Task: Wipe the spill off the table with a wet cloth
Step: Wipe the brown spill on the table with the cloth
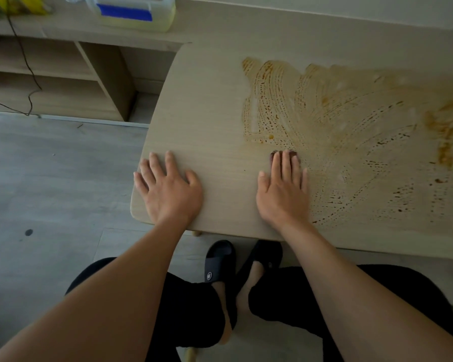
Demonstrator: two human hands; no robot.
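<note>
A: Where do we see the spill (356,137)?

B: It covers the right part of the pale wood-grain table (209,105), from centre out toward 3 o'clock. It's a thin orange-brown film, smeared into curved, speckled streaks that fan from about 5 o'clock up to 12; its long axis runs left to right, and the thickest blotches sit at the right edge of view.

A: And our hands?

B: Both lie flat, palms down, fingers straight, holding nothing. The left hand (169,189) rests on the table's rounded near-left corner. The right hand (283,189) has its fingertips (285,155) touching the spill's near-left fringe, pointing toward 12.

A: Any cloth?

B: We can't make one out; something dark peeks out at the right fingertips, too small to tell.

A: Room to move?

B: Bare tabletop lies between our hands and up to 11 o'clock. Grey floor (50,178) is left of the table, a shelf unit (71,74) at 10.
</note>
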